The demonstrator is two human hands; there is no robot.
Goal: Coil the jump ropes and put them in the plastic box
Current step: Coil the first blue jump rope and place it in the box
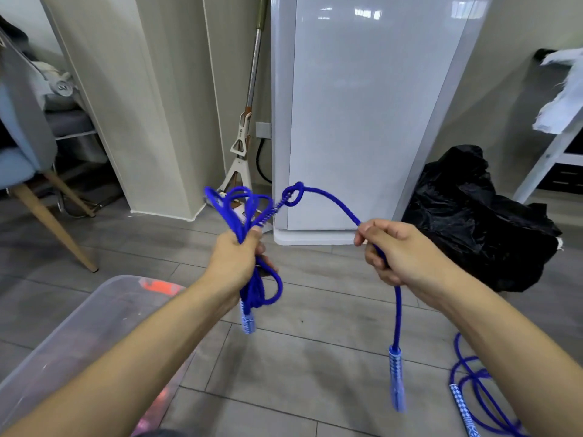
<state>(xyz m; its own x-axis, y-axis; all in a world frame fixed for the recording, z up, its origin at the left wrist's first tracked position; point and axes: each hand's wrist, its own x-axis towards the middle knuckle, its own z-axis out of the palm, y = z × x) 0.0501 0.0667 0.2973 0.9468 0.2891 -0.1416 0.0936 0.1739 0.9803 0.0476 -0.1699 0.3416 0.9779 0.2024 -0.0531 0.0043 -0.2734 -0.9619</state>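
Head view, left to right. Clear box (63, 335) on floor below and left of left hand, lid off; something orange-red and pinkish showing through the wall, contents otherwise unclear, no rope visible inside.

Left hand (235, 258) fisted round a bundle of blue rope (249, 212): loops fanning above the fist, more loops plus one patterned handle (247, 321) hanging below. Coiled spring section running from the fist up toward a small loop or knot (295, 193) between the hands.

Right hand (397, 250) level with left, well apart from it, fingers curled round the free tail of the same rope; tail dropping below the fist to the second handle (396, 373), dangling off the floor.

Second rope (473, 392) loose on floor below right forearm, uncoiled, its handle near bottom edge.

Behind: chair far left, mop between hands at the back, white cabinet, black bag beyond right hand.

Step, judging: mid-coil on first rope, most length gathered in left fist, last stretch and the small kink not yet taken in. Next move likely needs right hand feeding the tail across into left grip, clearing that kink, tucking the hanging handle, then lowering the bundle left into the box. Second rope untouched.
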